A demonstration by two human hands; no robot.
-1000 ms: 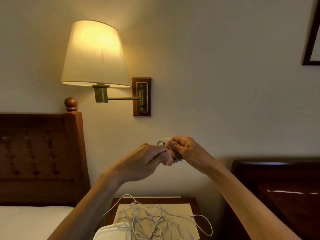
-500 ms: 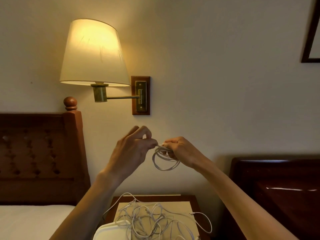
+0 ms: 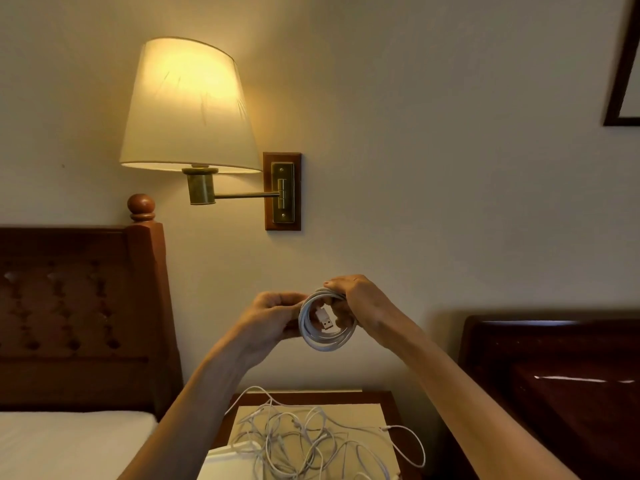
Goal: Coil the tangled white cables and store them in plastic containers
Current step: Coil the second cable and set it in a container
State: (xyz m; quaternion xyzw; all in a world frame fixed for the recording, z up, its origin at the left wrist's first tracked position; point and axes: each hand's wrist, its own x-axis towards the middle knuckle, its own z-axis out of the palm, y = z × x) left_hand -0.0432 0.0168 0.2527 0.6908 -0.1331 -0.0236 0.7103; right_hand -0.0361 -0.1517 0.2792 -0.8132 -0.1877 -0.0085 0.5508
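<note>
Head view: both the left hand (image 3: 273,320) and right hand (image 3: 360,306) grip a coiled white cable (image 3: 325,332) above tangled cables (image 3: 311,441) on the surface (image 3: 384,398).

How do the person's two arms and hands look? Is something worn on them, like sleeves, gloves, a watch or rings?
Both forearms are bare as far as the picture shows: no sleeves reach into view. The left hand and the right hand wear no gloves. No watch, bracelet or ring is visible on either wrist or on the fingers, though some fingers are partly hidden.
</note>
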